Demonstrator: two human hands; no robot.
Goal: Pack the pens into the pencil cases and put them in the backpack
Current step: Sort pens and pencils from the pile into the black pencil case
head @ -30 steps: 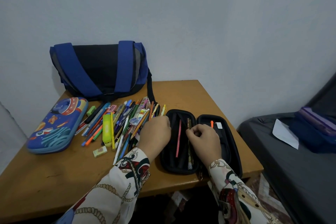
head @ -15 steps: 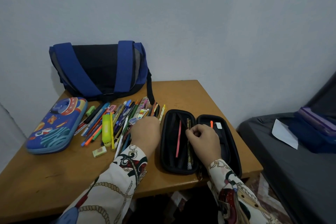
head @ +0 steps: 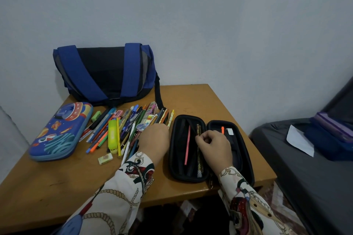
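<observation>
An open black pencil case (head: 172, 158) lies at the table's front right. Inside are a pink pen (head: 187, 145), a gold patterned pen (head: 199, 166) and an orange pen (head: 222, 129). My right hand (head: 215, 145) is over the case, fingers curled, pinching the patterned pen near its upper end. My left hand (head: 154, 139) rests knuckles-up on the right side of the loose pen pile (head: 118, 129); its fingertips are hidden. A closed blue space-print pencil case (head: 59, 131) lies at the left. The blue and black backpack (head: 107, 74) stands against the wall.
A yellow highlighter (head: 112, 135), a green eraser (head: 95, 116) and a white eraser (head: 105, 159) lie among the pens. To the right of the wooden table (head: 200, 97) is a dark bed with a white paper (head: 299, 141) and a blue box (head: 334, 135).
My left hand has moved left, from the black case's edge onto the pen pile. My right hand has stayed on the patterned pen in the case.
</observation>
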